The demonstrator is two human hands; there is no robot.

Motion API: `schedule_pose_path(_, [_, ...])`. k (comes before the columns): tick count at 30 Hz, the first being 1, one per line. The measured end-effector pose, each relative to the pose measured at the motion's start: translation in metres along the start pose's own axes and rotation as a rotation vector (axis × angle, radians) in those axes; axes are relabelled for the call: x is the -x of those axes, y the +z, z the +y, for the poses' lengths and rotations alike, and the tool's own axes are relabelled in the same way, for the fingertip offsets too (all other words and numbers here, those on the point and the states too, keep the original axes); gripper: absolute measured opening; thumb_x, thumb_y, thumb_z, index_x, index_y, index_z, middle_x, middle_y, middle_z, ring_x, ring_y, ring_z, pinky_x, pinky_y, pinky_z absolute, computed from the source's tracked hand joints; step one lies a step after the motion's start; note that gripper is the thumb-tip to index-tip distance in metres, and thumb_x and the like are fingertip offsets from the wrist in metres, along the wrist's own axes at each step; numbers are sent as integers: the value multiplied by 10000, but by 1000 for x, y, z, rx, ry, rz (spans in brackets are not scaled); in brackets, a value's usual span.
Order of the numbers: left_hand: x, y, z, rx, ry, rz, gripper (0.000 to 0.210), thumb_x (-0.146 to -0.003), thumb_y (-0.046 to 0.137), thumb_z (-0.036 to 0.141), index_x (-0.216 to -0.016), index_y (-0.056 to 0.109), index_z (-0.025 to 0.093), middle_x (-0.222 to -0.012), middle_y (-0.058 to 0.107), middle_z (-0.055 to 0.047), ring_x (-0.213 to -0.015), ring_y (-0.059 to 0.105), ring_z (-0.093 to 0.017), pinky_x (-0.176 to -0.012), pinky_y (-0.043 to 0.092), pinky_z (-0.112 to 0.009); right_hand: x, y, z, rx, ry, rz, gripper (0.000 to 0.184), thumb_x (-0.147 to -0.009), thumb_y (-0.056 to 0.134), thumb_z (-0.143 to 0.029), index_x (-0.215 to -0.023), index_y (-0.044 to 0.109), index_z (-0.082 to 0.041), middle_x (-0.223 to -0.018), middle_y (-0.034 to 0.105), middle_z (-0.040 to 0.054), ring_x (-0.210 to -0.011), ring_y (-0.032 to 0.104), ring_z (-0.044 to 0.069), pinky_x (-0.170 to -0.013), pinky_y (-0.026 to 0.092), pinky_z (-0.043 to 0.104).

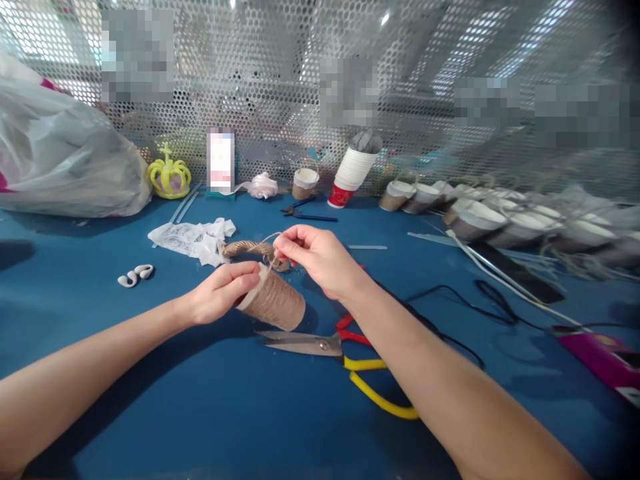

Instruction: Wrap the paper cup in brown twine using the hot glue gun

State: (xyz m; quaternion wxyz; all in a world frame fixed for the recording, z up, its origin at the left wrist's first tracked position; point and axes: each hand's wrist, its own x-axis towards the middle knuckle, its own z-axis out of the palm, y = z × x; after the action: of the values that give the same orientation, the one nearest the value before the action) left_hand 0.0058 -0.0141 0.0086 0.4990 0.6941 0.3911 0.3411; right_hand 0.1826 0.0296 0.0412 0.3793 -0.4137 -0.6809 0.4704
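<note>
1. Scissors [320, 345] lie nearest, just beside the twine-wrapped cup [273, 301].
2. Left hand [220, 292] clasps that cup; right hand [315, 257] pinches its twine end [273, 239].
3. Lace scraps [193, 240] lie left, black cable [460, 300] right.
4. Cups [500, 217] line the far mesh wall [280, 80].

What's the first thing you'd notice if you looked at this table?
Right in the middle, the left hand holds a twine-wrapped cup while the right hand pinches a strand of twine at its rim. Just below lie scissors with red and yellow handles on the blue table. At the back right, a long row of finished cups lies on its side.
</note>
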Motion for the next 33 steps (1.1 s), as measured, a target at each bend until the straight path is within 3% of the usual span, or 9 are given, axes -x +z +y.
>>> schedule_pose_path(19, [8, 3, 11, -94, 124, -25, 294, -862, 345, 300, -594, 297, 189, -542, 268, 52, -491, 228, -83, -447, 230, -226, 4, 4, 0, 65, -6, -86, 168, -758, 585, -316, -710, 565, -156, -685, 607, 4, -645, 553, 115, -676, 437, 277])
schedule_pose_path(33, [11, 5, 12, 25, 166, -44, 292, -874, 353, 277, -600, 317, 183, -543, 264, 56, -486, 214, -80, -450, 217, -230, 8, 10, -4, 68, 40, -115, 165, -744, 599, -311, -716, 576, -150, -644, 555, -30, -588, 471, 88, -596, 375, 237])
